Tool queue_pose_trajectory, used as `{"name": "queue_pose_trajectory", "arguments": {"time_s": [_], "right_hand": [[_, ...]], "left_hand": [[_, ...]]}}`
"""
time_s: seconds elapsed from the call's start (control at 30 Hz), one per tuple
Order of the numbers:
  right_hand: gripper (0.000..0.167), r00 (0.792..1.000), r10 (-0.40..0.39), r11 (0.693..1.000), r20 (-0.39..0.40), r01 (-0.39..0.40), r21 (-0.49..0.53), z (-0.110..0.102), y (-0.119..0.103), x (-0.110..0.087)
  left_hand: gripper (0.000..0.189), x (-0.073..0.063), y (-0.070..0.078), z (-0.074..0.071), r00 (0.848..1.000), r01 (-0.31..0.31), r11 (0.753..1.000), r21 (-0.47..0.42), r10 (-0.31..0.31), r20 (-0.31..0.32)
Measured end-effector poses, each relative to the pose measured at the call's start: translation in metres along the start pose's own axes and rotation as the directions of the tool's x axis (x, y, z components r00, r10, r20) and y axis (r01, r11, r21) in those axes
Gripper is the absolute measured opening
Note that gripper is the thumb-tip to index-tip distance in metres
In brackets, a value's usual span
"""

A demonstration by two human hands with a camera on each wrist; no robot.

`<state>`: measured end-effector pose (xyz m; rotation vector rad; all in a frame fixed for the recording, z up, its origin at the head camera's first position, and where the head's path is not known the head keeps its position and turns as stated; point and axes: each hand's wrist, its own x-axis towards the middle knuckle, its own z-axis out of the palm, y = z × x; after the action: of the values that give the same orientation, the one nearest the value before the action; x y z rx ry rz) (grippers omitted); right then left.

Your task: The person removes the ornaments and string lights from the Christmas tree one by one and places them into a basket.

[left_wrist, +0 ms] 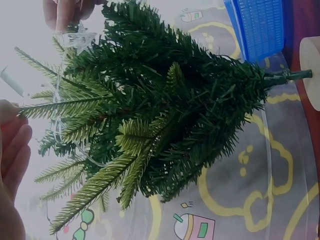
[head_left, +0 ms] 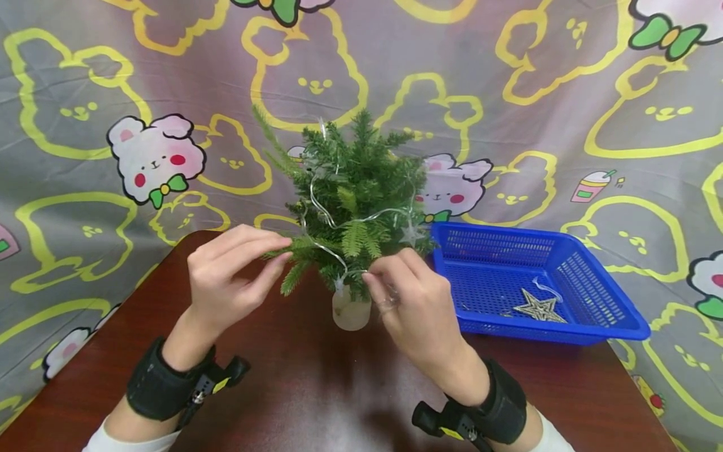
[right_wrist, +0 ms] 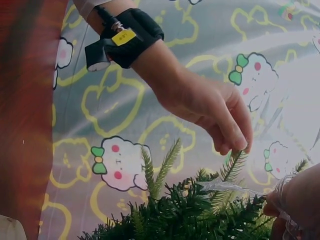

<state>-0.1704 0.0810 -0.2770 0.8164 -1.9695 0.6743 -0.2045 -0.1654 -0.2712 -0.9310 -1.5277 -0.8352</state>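
Left hand [head_left: 228,273]: fingertips drawn together in a narrow pinch, holding the tip of a light-green branch [right_wrist: 235,162].

Right hand [head_left: 420,301]: fingers curled, thumb and forefinger pinching a clear light string [head_left: 333,224]; loops of the same string gather about the fingers.

Small artificial tree [head_left: 361,169]: upright, between the two grips and rising beyond them; dark-green needles, with lighter sprays toward the hands. The string winds across its near side, above and between the grips.

Clear star [head_left: 339,284], on the string: just left of the right hand's pinch, at the lower branches.

Second clear star [head_left: 410,233]: just above the right hand, against the tree's right side.

Pale round base [head_left: 351,311]: under the tree, lower than both pinches, left of the right hand.

Blue basket [head_left: 599,279]: right of the right hand; perforated walls.

Glittery star ornament [head_left: 539,307], with a white ribbon loop: lying inside the basket, right of the right hand.

Brown table [head_left: 282,383]: beneath both hands, bearing base and basket.

Black wristbands [head_left: 155,380]: one behind each hand, each with a small camera.

Cartoon-print cloth [head_left: 226,81]: hanging beyond the grips, behind the tree.
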Motion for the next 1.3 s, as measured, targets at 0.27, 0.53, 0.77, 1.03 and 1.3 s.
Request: {"name": "queue_pose_trajectory", "arguments": {"time_s": [0.27, 0.53, 0.77, 1.03, 1.3], "right_hand": [[0.015, 0.993, -0.057, 0.996, -0.100, 0.063, 0.056, -0.003, -0.004, -0.001], [0.015, 0.977, -0.127, 0.988, -0.170, 0.141, 0.069, -0.005, -0.011, 0.002], [0.022, 0.980, -0.153, 0.988, -0.126, 0.153, -0.007, -0.007, -0.014, 0.000], [0.018, 0.987, -0.150, 0.989, -0.058, 0.149, -0.019, -0.002, -0.015, -0.001], [0.021, 0.996, -0.094, 0.994, -0.006, 0.094, 0.058, 0.002, -0.015, -0.002]], "left_hand": [[0.028, 0.003, 0.010, 0.003, 0.998, -0.063, 0.998, 0.005, 0.063, 0.024], [0.020, 0.008, 0.021, 0.011, 0.990, -0.143, 0.990, -0.015, 0.143, 0.015], [0.021, 0.011, 0.028, 0.013, 0.988, -0.146, 0.989, 0.001, 0.146, 0.051], [0.030, 0.017, 0.028, 0.004, 0.992, -0.081, 0.996, 0.036, 0.077, 0.101], [0.041, 0.036, 0.021, -0.008, 0.993, 0.040, 0.999, 0.036, -0.044, 0.112]]}}
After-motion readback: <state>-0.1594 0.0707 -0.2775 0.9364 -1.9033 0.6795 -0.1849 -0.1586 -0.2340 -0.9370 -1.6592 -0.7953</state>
